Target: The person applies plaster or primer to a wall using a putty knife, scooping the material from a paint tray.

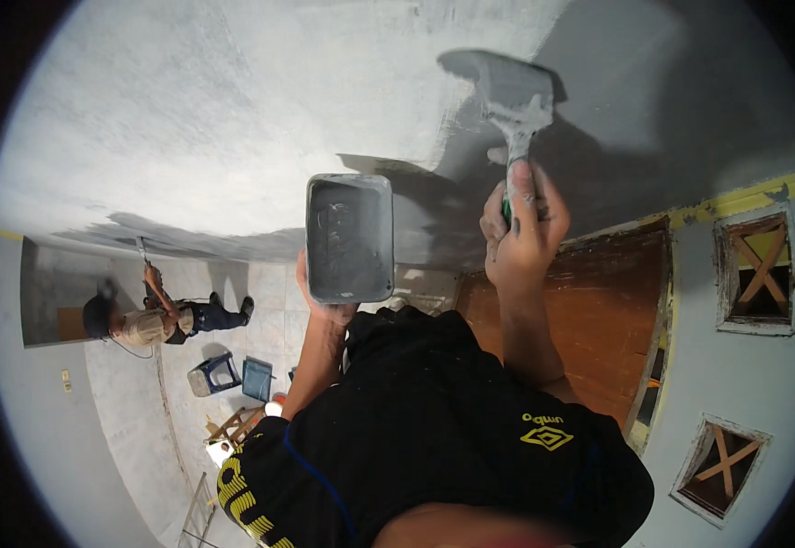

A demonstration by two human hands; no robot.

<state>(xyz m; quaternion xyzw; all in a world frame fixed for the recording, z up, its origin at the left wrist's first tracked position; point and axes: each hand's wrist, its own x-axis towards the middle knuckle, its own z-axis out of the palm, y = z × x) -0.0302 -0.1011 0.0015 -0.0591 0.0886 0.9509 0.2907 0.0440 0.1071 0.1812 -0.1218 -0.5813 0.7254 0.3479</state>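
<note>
We see the scraper in our right hand, the fingers curled closely around its handle; its long axis runs away from the wrist, the blade beyond the fingertips, over the grey-white surface; we cannot tell whether it touches. Our left hand has hold of the tray of grey paste at its lower left corner, most fingers hidden behind it. The blade lies past the tray's upper right corner, nearer our right hand

Grey tray, black-and-yellow shirt, patchy grey-and-white surface
</note>
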